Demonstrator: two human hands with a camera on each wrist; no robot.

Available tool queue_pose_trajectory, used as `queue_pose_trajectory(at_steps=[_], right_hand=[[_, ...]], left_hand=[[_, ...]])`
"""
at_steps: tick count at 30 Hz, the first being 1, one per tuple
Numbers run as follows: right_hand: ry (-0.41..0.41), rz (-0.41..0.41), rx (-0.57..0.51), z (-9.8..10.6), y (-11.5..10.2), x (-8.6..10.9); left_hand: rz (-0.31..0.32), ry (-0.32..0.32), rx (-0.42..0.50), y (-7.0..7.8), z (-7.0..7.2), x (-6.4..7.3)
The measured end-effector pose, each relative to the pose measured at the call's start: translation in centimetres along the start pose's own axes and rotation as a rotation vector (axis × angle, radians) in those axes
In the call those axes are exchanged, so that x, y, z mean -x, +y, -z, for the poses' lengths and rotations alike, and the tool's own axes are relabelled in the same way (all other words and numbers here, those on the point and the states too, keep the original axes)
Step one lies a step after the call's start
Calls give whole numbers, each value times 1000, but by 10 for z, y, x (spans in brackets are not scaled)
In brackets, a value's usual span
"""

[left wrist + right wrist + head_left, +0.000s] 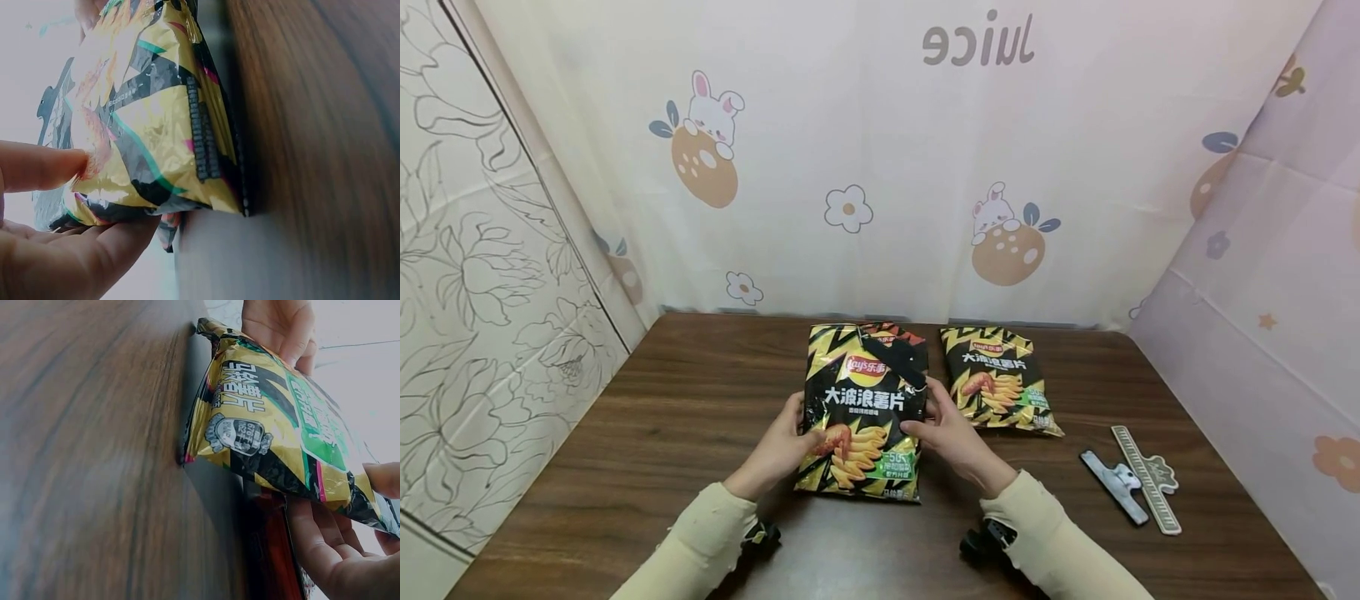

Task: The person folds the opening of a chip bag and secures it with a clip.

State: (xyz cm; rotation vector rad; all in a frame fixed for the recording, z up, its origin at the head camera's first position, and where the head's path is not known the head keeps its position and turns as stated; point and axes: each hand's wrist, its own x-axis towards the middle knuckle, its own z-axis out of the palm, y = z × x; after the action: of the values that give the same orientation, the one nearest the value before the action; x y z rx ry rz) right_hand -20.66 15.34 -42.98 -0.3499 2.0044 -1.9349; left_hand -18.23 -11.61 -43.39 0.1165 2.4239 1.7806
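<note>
Both hands hold a black and yellow chip bag tilted up over the table, its printed front toward me. My left hand grips its left side, thumb on the front and fingers behind, as the left wrist view also shows. On the right side my right hand holds it the same way, its fingers under the bag. A dark bar, which looks like a clip, crosses the bag's upper right corner. A red bag shows behind it, mostly hidden.
Another black and yellow chip bag lies to the right on the brown wooden table. Near the right edge are a grey clip and a pale green clip. A printed curtain hangs behind the table.
</note>
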Motion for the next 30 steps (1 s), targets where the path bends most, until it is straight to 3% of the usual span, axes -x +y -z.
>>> queue_pose_trajectory(at_steps=[8,14,30], right_hand=[[29,-28,24,-11,-2,-9],[75,-59,48,-18,-3,-16],[50,-29,44,-35,-4,-35]], left_hand=[[6,17,17,-4,11,2],[34,49,-27,-5,18,4],[71,82,-5,-10,29,5]])
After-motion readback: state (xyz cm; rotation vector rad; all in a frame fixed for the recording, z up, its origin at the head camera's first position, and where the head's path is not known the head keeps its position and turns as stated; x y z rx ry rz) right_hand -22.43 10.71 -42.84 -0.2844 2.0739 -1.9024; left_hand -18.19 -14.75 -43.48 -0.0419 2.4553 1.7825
